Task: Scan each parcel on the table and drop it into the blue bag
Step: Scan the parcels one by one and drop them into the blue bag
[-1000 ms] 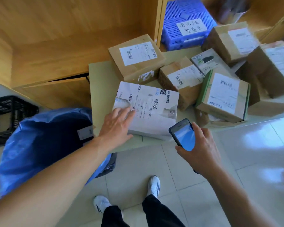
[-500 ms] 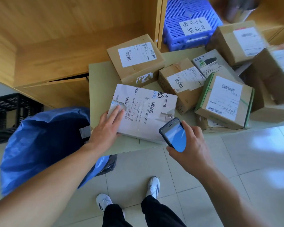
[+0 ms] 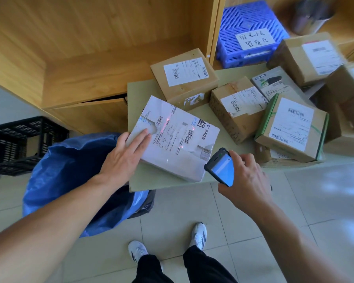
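A white parcel [image 3: 178, 139] marked SD WATER lies at the table's [image 3: 139, 94] near left corner. My left hand [image 3: 125, 158] grips its left edge, thumb at the side, fingers flat on top. My right hand [image 3: 243, 180] holds a black handheld scanner [image 3: 221, 168] with a lit blue screen just right of the parcel. Faint red scan light falls across the parcel's label. The open blue bag [image 3: 70, 172] stands on the floor left of the table, under my left forearm.
Several brown cardboard parcels [image 3: 184, 78] with labels crowd the table's middle and right; one has green tape [image 3: 290, 127]. A blue plastic crate [image 3: 247, 35] sits behind on a wooden shelf. A black crate [image 3: 14, 144] stands on the floor at the left.
The white parcel has slid toward the table's left corner and turned a little. My left hand shifted to its left edge. The scanner has come closer, and red light now shows on the label.
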### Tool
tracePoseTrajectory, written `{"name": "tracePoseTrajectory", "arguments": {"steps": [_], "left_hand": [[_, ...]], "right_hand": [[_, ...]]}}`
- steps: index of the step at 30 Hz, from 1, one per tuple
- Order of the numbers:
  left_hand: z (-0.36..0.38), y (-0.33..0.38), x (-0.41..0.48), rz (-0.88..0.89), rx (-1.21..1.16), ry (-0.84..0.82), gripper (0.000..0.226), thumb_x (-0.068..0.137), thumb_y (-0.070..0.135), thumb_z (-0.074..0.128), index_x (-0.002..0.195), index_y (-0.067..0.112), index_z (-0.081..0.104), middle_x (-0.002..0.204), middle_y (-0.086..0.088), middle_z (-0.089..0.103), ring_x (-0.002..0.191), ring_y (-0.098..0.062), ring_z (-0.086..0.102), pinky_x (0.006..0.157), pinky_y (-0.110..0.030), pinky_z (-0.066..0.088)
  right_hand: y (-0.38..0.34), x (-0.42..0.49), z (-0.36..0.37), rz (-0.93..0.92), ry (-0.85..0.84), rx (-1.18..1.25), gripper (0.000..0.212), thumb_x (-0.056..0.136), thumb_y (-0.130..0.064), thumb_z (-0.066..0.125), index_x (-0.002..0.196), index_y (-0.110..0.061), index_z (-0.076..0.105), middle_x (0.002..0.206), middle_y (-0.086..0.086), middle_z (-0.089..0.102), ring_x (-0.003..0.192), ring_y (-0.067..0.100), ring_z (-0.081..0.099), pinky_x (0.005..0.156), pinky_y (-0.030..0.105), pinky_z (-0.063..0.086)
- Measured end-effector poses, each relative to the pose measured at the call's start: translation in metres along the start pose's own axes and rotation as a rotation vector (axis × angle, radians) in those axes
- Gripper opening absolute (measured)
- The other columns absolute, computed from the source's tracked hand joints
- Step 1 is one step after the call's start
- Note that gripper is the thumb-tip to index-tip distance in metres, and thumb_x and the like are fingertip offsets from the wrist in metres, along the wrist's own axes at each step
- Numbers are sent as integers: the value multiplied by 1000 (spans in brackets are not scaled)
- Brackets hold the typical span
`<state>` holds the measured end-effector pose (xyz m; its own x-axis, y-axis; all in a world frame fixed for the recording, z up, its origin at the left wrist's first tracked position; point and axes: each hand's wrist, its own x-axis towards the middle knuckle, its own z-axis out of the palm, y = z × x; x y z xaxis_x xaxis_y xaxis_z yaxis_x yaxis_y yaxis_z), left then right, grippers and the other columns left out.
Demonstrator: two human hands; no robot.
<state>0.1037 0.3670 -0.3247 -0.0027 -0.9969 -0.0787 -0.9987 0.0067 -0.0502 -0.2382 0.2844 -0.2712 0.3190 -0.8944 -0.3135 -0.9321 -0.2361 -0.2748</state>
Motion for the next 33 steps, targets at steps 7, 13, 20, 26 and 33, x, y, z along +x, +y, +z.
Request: {"name": "tracePoseTrajectory", "arguments": {"steps": [7, 13, 20, 26, 33], "left_hand": [[-13, -30, -23, 30, 57, 51, 89, 76, -20, 60, 157, 8, 37, 165, -4, 33, 128, -46, 42, 62, -45, 61], [-10, -56, -46, -3, 37, 116, 88, 73, -21, 65, 154, 8, 43, 163, -3, 38, 129, -43, 43, 57, -39, 59], [22, -110, -99, -90, -66, 117, 88, 85, -8, 74, 159, 16, 32, 169, 7, 24, 137, -38, 37, 64, -45, 63], [48, -170, -171, -180, -124, 208, 74, 90, -3, 72, 155, 11, 39, 166, 3, 31, 135, -40, 41, 89, -51, 59], [63, -220, -234, -242, -138, 336, 51, 92, -7, 64, 142, 4, 57, 151, -3, 54, 123, -37, 54, 89, -42, 59]], "right_hand": [[-25, -5, -2, -24, -19, -77, 90, 67, -42, 74, 145, -28, 31, 123, -1, 42, 105, 26, 51, 84, 38, 43], [-59, -10, 7, -17, -27, -33, 92, 67, -44, 75, 145, -29, 29, 122, 0, 40, 105, 27, 50, 82, 39, 46], [-122, -23, 39, -6, -16, 64, 92, 68, -45, 76, 145, -34, 26, 118, -4, 37, 97, 27, 52, 77, 38, 47], [-204, -29, 78, -115, -72, 122, 95, 68, -39, 80, 147, -33, 26, 124, 0, 38, 102, 31, 54, 80, 41, 51], [-289, -32, 125, -238, -176, 104, 98, 70, -42, 79, 149, -37, 22, 128, -4, 36, 107, 30, 55, 83, 43, 52]]}}
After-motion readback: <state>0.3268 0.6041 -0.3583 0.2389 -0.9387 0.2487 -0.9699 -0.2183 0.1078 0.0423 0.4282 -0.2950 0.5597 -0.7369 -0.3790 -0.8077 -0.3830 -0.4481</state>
